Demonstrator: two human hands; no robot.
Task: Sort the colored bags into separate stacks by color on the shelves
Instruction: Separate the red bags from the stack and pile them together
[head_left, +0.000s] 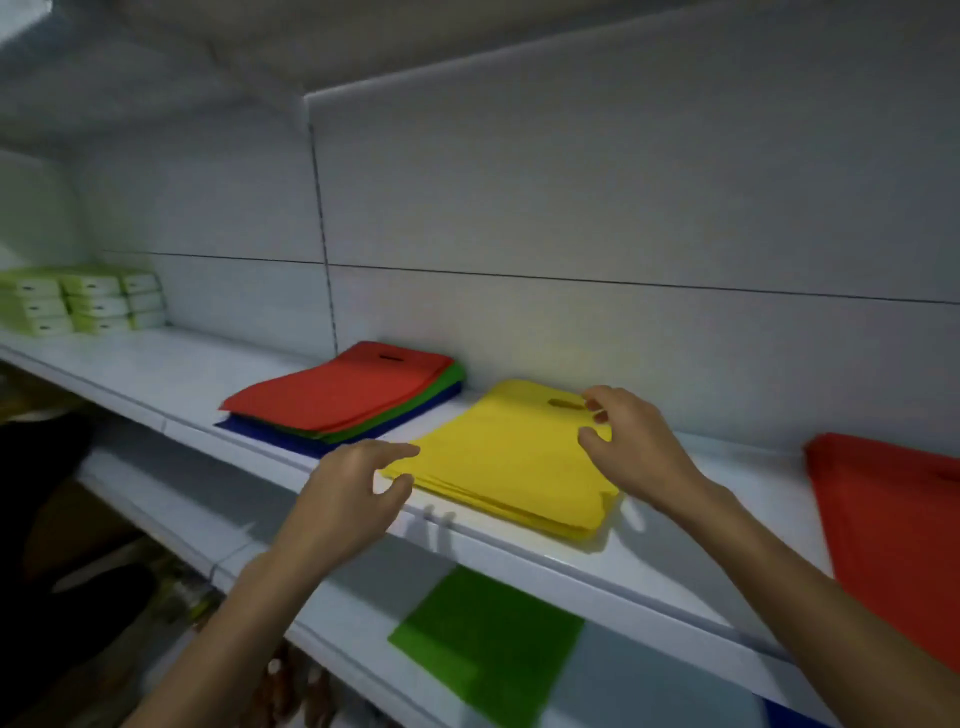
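Observation:
A stack of yellow bags (506, 457) lies on the white shelf (171, 374) in the middle. My left hand (353, 493) hovers at the stack's near left corner with fingers relaxed, holding nothing. My right hand (631, 447) is over the stack's right side near the handle cut-out, fingers loosely spread. To the left lies a mixed pile (343, 397) with red bags on top, green below and blue at the bottom. Red bags (893, 519) lie at the right edge. A green bag (488, 639) lies on the lower shelf.
Stacked light-green boxes (78, 304) stand at the shelf's far left. A vertical slotted upright (322, 228) divides the white back panels. A blue corner (784, 719) shows at the bottom right of the lower shelf. Dark clutter fills the lower left.

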